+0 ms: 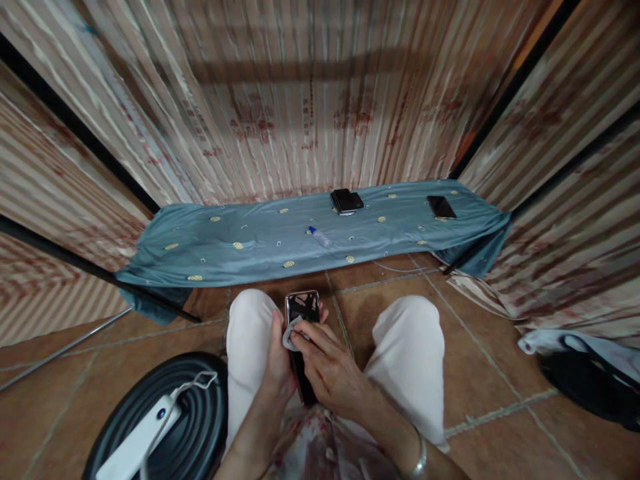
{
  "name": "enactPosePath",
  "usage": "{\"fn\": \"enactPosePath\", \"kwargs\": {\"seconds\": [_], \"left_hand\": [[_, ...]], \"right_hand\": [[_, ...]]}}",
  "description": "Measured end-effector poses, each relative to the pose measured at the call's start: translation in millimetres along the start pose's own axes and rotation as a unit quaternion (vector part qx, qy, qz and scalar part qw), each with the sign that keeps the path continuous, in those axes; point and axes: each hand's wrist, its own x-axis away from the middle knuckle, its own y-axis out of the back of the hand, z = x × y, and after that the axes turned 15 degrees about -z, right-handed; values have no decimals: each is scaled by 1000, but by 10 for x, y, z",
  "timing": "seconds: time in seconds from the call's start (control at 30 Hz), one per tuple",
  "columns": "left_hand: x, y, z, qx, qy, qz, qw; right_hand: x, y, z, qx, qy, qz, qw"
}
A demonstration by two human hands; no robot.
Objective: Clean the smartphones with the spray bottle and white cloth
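A smartphone (303,305) with a dark, reflective screen lies between my knees, its long side pointing away from me. My left hand (280,363) is closed around it, thumb along the left edge and fingertips showing past the right edge. With its fingers pinched together, my right hand (330,370) presses a small grey cloth or pad (290,339) onto the screen. That hand hides much of the phone's middle, and the lower end sits near my lap. White trousers (407,340) cover both knees.
Ahead is a low bench with a blue patterned cloth (260,230). On it are stacked dark devices (345,201), a small blue-capped bottle (320,237) and another dark phone (441,207). A black ribbed stool (200,400) at left holds a white cabled device (140,437). Striped curtains (300,107) surround the bench.
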Motion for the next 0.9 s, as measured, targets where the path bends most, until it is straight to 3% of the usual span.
{"fn": "enactPosePath", "kwargs": {"seconds": [0.33, 0.7, 0.9], "left_hand": [[30, -73, -120, 9, -36, -49, 998], [21, -97, -280, 49, -68, -36, 996], [8, -46, -318, 50, -95, -33, 994]], "right_hand": [[34, 50, 140, -60, -56, 52, 995], [194, 132, 231, -60, -33, 51, 996], [284, 153, 149, -62, -64, 35, 995]]}}
